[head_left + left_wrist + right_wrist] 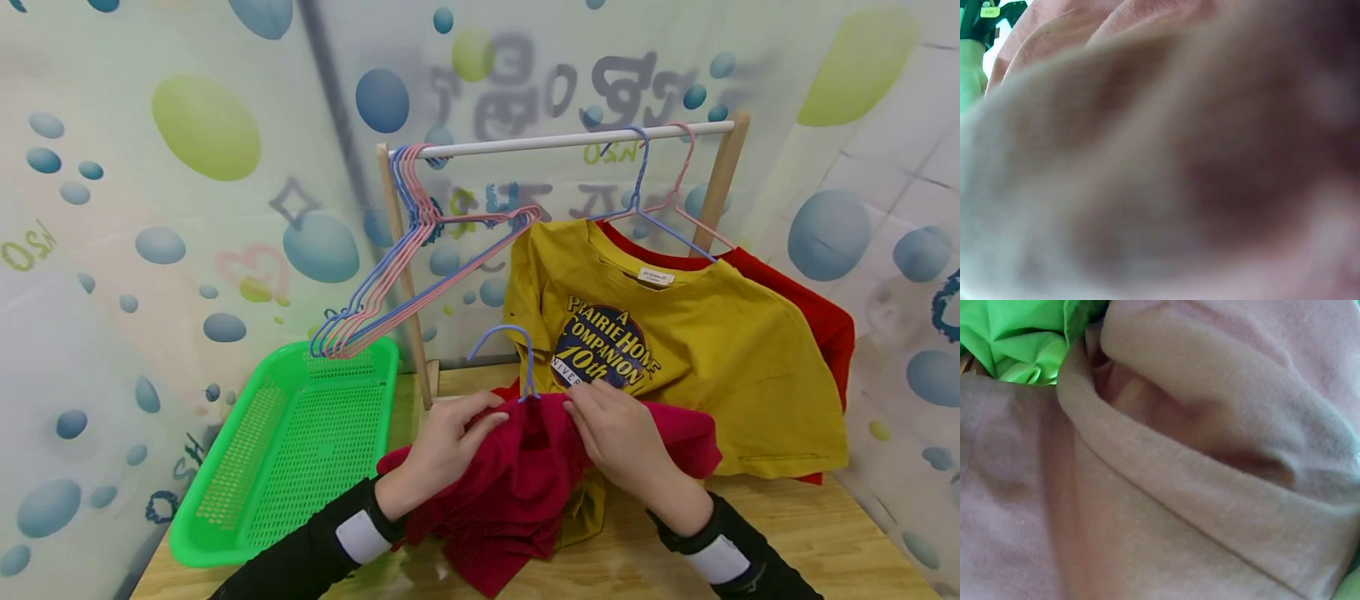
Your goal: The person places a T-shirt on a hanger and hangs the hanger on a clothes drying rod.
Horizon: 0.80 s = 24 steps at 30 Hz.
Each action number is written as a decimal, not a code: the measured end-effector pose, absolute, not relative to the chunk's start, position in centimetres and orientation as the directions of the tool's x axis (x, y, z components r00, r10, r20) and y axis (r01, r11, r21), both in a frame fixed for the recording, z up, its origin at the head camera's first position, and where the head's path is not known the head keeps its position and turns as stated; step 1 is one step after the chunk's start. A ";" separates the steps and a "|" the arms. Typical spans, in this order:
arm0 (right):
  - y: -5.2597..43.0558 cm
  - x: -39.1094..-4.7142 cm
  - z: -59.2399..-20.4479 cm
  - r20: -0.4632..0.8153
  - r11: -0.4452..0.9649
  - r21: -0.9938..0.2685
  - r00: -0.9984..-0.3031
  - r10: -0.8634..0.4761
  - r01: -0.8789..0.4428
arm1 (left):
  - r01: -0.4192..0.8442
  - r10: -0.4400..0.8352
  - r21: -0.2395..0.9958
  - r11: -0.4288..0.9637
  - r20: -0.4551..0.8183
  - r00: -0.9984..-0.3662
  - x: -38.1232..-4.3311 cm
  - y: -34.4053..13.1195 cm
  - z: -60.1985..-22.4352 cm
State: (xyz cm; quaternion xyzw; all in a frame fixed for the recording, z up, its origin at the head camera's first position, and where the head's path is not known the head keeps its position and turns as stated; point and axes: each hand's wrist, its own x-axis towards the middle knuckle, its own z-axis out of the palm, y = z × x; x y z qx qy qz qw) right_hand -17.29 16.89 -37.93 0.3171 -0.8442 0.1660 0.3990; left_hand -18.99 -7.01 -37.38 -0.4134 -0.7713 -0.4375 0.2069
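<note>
In the head view a red garment [517, 492] hangs bunched over a blue hanger [528, 354], whose hook stands up above the cloth. The hanger's arms are hidden inside the fabric. My left hand [450, 442] pinches the garment's top edge just left of the hook, thumb and fingers on the cloth. On the other side my right hand [618, 437] grips the same edge. Folds of the garment [1210, 506] fill the right wrist view, looking washed-out pink. The left wrist view is mostly a blur, with some cloth [1141, 19] along its top.
Behind the hands a yellow printed T-shirt [675, 333] and a red one [828, 329] hang from a rack's white rail [540, 143]. Several pink and blue hangers [408, 275] hang at its left end. A green basket [300, 458] stands left on the wooden table [840, 550].
</note>
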 end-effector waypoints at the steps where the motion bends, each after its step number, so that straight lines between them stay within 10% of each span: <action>1: 16.9 -17.3 -38.0 0.779 0.744 -0.030 -0.482 -0.402 -0.668 | 0.816 0.461 0.504 0.282 0.675 -0.577 -19.0 -7.0 -37.5; 24: 19.7 -16.7 -39.1 0.871 0.694 -0.060 -0.377 -0.314 -0.717 | 0.823 0.547 0.354 0.444 0.620 -0.562 -18.0 -7.6 -34.7</action>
